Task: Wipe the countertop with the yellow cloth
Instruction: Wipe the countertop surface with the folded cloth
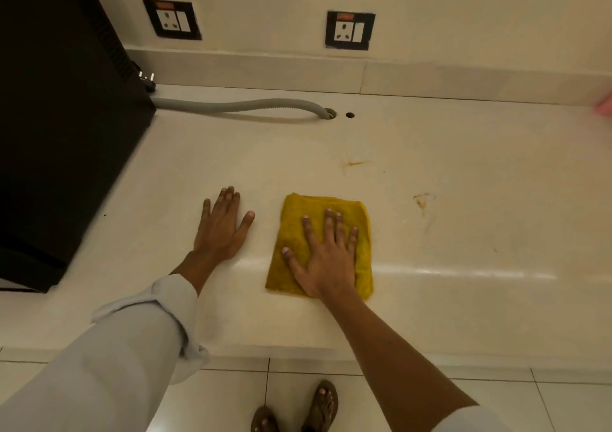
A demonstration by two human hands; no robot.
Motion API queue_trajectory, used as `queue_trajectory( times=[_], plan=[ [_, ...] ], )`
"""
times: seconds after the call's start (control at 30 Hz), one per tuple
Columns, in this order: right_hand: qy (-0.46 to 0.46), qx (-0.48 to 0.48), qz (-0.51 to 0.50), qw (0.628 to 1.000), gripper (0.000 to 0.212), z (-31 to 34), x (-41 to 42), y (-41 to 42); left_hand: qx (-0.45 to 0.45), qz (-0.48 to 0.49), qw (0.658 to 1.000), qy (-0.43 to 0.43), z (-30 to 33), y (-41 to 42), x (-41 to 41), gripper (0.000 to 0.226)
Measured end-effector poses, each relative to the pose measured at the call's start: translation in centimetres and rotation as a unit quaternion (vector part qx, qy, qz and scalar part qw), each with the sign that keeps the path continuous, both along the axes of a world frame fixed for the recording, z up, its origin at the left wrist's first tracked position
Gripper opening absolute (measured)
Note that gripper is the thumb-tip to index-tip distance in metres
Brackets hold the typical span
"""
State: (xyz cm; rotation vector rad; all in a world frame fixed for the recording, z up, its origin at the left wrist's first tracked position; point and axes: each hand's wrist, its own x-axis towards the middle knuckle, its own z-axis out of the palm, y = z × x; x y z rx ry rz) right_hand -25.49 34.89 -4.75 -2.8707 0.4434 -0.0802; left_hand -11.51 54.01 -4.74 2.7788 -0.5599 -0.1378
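Observation:
A folded yellow cloth [298, 226] lies flat on the pale countertop [463, 233], near its front edge. My right hand [323, 256] rests palm-down on the cloth with the fingers spread, pressing it to the surface. To the left of the cloth, my left hand [220, 224] lies flat on the bare counter, fingers apart, holding nothing. Brownish stains [422, 199] mark the counter to the right of the cloth, and another stain [354, 164] sits farther back.
A large black appliance [66, 133] fills the left side of the counter. A grey corrugated hose [238, 105] runs from it to a hole [329, 113] at the back. Two wall sockets [350, 30] sit above the backsplash. A pink object [604, 107] shows at the right edge.

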Motion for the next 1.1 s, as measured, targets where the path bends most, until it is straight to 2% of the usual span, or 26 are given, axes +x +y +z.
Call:
queue_trajectory(
  times=[0.23, 0.67, 0.87, 1.1],
  plan=[
    [0.007, -0.014, -0.053, 0.998, 0.085, -0.1, 2.9, -5.0, -0.005, -0.009, 1.0, -0.017, -0.7, 0.3, 0.1, 0.085],
    [0.025, -0.026, -0.064, 0.997, 0.088, 0.0, 17.9, -12.2, -0.017, -0.008, 0.999, -0.029, -1.1, 0.1, 0.4, 0.08],
    [0.029, -0.021, -0.016, 0.999, 0.089, 0.0, 22.0, -9.0, -0.032, -0.011, 0.999, -0.024, -0.8, 0.0, 0.5, 0.078],
    [0.023, -0.017, 0.06, 0.998, 0.09, -0.1, 19.7, -2.1, -0.082, -0.024, 0.996, -0.02, -0.4, 0.3, 0.4, 0.075]
  ],
)
